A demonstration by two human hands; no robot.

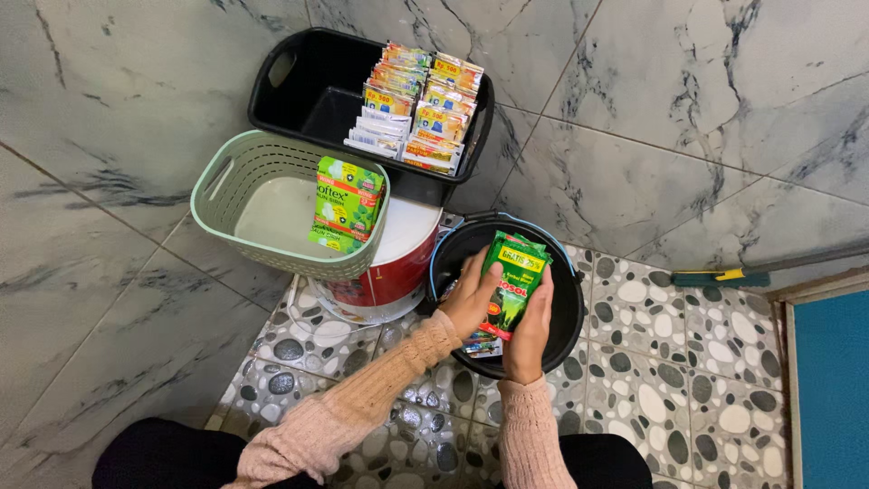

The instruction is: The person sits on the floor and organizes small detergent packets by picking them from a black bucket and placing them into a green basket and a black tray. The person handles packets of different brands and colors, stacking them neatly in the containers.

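Both my hands hold a stack of green sachet packets [513, 281] over a black bucket [572, 312] on the pebble-pattern floor. My left hand [468, 299] grips the stack's left side and my right hand [529, 335] grips its lower right side. More packets [480, 344] lie inside the bucket under my hands. A pale green basket [237, 163] to the upper left holds one green packet [345, 204] leaning against its right wall. Behind it, a black basket [294, 91] holds rows of small colourful sachets [418, 104].
The green basket rests partly on a red and white paint bucket [398, 263]. Marble-look wall tiles surround the corner. A green and yellow brush handle [720, 278] lies at the right, near a blue mat [833, 389]. My dark-clothed knees show at the bottom edge.
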